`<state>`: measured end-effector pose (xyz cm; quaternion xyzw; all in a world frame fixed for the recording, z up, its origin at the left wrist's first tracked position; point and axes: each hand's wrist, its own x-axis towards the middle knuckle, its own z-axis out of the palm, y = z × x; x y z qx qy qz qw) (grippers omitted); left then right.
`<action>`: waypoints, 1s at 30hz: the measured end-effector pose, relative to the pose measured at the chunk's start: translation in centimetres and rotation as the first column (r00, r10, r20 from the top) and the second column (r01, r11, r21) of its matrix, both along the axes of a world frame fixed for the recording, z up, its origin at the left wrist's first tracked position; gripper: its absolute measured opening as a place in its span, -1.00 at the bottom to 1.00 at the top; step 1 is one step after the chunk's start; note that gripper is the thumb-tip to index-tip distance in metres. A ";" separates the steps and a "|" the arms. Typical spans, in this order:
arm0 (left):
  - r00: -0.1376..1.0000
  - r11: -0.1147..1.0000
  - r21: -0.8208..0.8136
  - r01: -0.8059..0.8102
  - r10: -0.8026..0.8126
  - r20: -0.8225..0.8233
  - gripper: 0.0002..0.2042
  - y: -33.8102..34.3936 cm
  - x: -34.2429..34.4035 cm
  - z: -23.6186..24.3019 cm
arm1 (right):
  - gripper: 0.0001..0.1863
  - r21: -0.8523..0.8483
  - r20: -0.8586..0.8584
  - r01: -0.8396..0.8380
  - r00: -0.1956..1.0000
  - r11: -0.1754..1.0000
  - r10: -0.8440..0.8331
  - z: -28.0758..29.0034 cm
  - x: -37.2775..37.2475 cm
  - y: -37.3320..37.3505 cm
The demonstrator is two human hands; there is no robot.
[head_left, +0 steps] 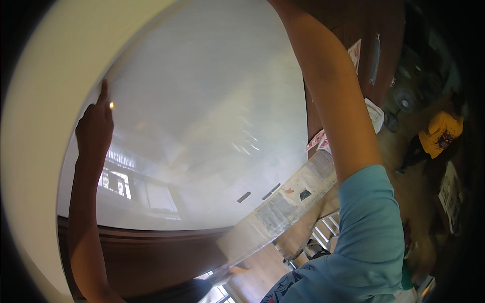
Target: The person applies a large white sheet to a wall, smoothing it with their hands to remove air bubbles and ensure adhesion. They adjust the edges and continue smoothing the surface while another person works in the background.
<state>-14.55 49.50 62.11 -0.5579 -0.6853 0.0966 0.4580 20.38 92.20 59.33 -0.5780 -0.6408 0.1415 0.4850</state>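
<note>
A large glossy white panel (202, 91) fills the middle of the head view, with window and light reflections across it. My left hand (95, 127) is at the panel's left edge, where a cream-coloured wall or frame (30, 126) borders it. Its index finger is stretched out along that edge, and the other fingers are partly hidden in shadow. Nothing shows in this hand. Across the panel's right side my bare right forearm reaches up and leaves the picture at the top, so my right hand is out of sight.
Below the panel runs a dark brown wooden surface (151, 252). A pale, stained plank (273, 214) slants past its lower right. Metal ladder rungs (323, 230) stand beyond my right sleeve. At the far right is a person in a yellow shirt (441, 132).
</note>
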 end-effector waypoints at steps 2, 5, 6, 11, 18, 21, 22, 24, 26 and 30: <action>0.999 0.999 0.017 0.027 -0.026 -0.047 -0.45 0.1 -0.1 0.1 | -0.11 0.316 -0.111 0.060 0.994 0.947 -0.026 -1.6 -3.3 -1.1; 1.000 1.000 0.018 0.014 -0.014 -0.025 -0.46 0.7 -0.2 0.2 | -0.19 0.681 -0.149 0.207 0.978 0.702 -0.144 -3.8 -9.9 -4.7; 1.000 1.000 0.012 0.005 -0.005 -0.012 -0.46 0.8 -0.2 0.3 | -0.19 0.655 -0.208 0.185 0.976 0.732 -0.061 -4.6 -12.4 -6.8; 0.999 1.000 0.019 0.023 -0.024 0.046 -0.47 1.2 -0.2 0.4 | -0.24 0.678 -0.237 0.053 0.960 0.733 0.150 -6.4 -21.9 -17.6; 0.988 0.990 0.066 0.123 -0.116 -0.106 -0.45 1.5 -1.7 0.1 | -0.28 0.670 -0.363 0.215 0.930 0.711 0.061 -5.6 -25.2 -19.3; 0.954 0.962 0.114 0.248 -0.222 -0.202 -0.43 1.8 -2.0 0.1 | -0.32 0.697 -0.392 0.236 0.916 0.677 0.084 -5.8 -25.6 -18.8; 0.970 0.978 0.092 0.188 -0.170 -0.172 -0.43 1.8 -2.0 0.2 | -0.33 0.698 -0.380 0.230 0.921 0.678 0.079 -5.9 -25.5 -18.7; 0.988 0.991 0.057 0.122 -0.115 -0.104 -0.43 1.6 -1.8 0.2 | -0.35 0.713 -0.373 0.255 0.927 0.653 0.045 -5.9 -25.4 -18.6; 0.991 0.992 0.025 0.126 -0.125 -0.038 -0.42 1.1 -1.8 0.2 | -0.35 0.709 -0.379 0.267 0.925 0.652 0.033 -6.0 -25.3 -18.7; 0.943 0.966 0.070 0.249 -0.225 -0.247 -0.40 0.5 -2.3 0.2 | -0.35 0.701 -0.379 0.259 0.925 0.665 0.040 -5.9 -25.5 -18.6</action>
